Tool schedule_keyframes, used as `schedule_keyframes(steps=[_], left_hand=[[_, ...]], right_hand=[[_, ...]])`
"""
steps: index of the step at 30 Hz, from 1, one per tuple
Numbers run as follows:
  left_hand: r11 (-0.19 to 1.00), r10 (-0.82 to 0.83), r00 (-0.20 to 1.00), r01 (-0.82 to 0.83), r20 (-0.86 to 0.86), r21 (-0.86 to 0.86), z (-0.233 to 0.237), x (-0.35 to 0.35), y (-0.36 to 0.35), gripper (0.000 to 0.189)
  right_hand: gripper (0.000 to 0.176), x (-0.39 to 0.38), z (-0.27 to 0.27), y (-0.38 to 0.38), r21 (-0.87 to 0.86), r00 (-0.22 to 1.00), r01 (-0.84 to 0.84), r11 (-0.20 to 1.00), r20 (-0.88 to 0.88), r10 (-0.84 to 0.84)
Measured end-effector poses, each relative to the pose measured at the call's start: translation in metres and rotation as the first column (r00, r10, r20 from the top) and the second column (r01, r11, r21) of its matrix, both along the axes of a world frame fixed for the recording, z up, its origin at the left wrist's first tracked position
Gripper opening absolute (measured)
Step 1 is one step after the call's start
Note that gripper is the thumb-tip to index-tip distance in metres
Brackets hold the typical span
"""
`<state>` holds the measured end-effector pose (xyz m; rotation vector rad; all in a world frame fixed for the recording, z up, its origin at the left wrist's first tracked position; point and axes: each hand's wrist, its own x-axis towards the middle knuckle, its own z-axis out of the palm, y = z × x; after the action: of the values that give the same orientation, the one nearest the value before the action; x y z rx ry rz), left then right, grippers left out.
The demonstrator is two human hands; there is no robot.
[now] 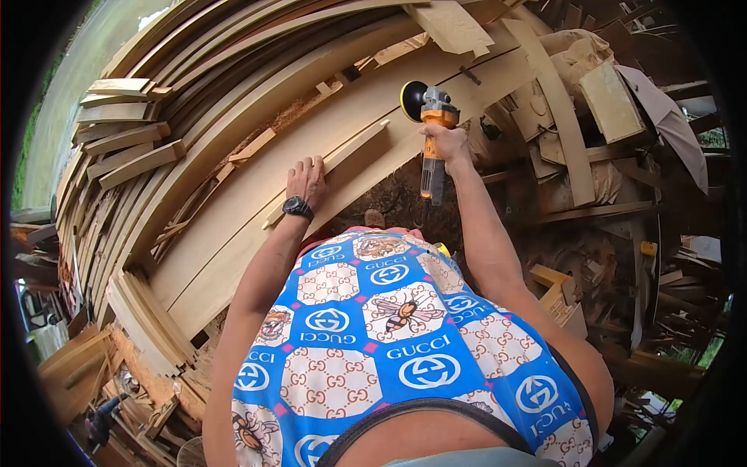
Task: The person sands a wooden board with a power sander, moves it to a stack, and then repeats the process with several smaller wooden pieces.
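My right hand (446, 144) is wrapped around the body of an orange-and-black angle grinder (439, 117). A round backing pad (413, 101), black with a yellow rim, is fitted on its head and faces left, raised off the wood. My left hand (307, 183) lies over a narrow wooden rail (350, 148) with a thin tenon at each end, its fingers bent across the rail's far edge. The rail rests on a wide plank (233, 241) that serves as a work surface. A black watch (296, 206) is on my left wrist.
Long curved-looking boards (194, 109) are stacked along the far left side, with short wood blocks (128, 128) on top. More offcuts (560, 288) lie at the right. A wood piece (447, 27) sits at the plank's far end. A pale umbrella-like cloth (661, 124) stands at the right.
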<state>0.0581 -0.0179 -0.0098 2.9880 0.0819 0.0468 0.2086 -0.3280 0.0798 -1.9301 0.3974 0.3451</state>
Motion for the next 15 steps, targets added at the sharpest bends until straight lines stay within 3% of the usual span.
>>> schedule_keyframes(steps=[1, 3, 4, 5, 7, 8, 9, 11, 12, 14, 15], left_hand=[[1.0, -0.01, 1.0, 0.01, -0.007, 0.006, 0.005, 0.0, -0.003, 0.044], [0.994, 0.082, 0.988, -0.071, 0.132, -0.083, 0.019, -0.006, -0.013, 0.064], [0.988, 0.102, 0.989, -0.089, 0.106, -0.124, 0.031, -0.003, -0.021, 0.076], [0.989, 0.102, 0.989, -0.09, 0.102, -0.121, 0.041, -0.001, -0.031, 0.076], [0.985, -0.012, 0.981, 0.045, 0.195, -0.167, 0.059, 0.003, -0.053, 0.076], [0.934, -0.12, 0.974, 0.176, 0.194, -0.309, 0.063, 0.008, -0.063, 0.081], [0.846, -0.226, 0.952, 0.297, 0.208, -0.443, 0.065, 0.009, -0.076, 0.085], [0.402, -0.418, 0.908, 0.218, 0.033, -0.89, 0.111, 0.005, -0.109, 0.094], [0.408, -0.421, 0.907, 0.217, 0.028, -0.887, 0.121, 0.003, -0.121, 0.094], [0.66, -0.612, 0.789, 0.551, 0.06, -0.51, 0.132, 0.002, -0.138, 0.094], [0.662, -0.614, 0.787, 0.554, 0.059, -0.505, 0.129, 0.0, -0.139, 0.094]], right_hand=[[0.034, -0.004, -0.004, -0.001, 0.266, 0.996, 0.089, 0.96, -0.05, -0.078], [0.028, -0.019, -0.007, -0.009, 0.368, 0.992, 0.126, 0.921, -0.047, -0.117], [0.029, -0.023, -0.008, -0.012, 0.458, 0.986, 0.164, 0.874, -0.106, -0.129], [0.031, -0.027, -0.009, -0.013, 0.54, 0.977, 0.202, 0.817, -0.167, -0.131], [0.034, -0.031, -0.011, -0.016, 0.597, 0.978, 0.193, 0.779, -0.177, -0.106], [0.037, -0.032, -0.012, -0.018, 0.647, 0.979, 0.186, 0.739, -0.182, -0.086], [0.041, -0.035, -0.013, -0.021, 0.695, 0.98, 0.18, 0.697, -0.187, -0.068], [0.04, -0.03, -0.02, -0.022, 0.75, 0.983, 0.168, 0.64, -0.176, -0.051], [0.039, -0.027, -0.023, -0.02, 0.801, 0.987, 0.152, 0.579, -0.159, -0.039], [0.038, -0.024, -0.024, -0.018, 0.816, 0.99, 0.129, 0.564, -0.143, -0.021], [0.037, -0.022, -0.025, -0.018, 0.824, 0.992, 0.103, 0.558, -0.125, 0.002]])
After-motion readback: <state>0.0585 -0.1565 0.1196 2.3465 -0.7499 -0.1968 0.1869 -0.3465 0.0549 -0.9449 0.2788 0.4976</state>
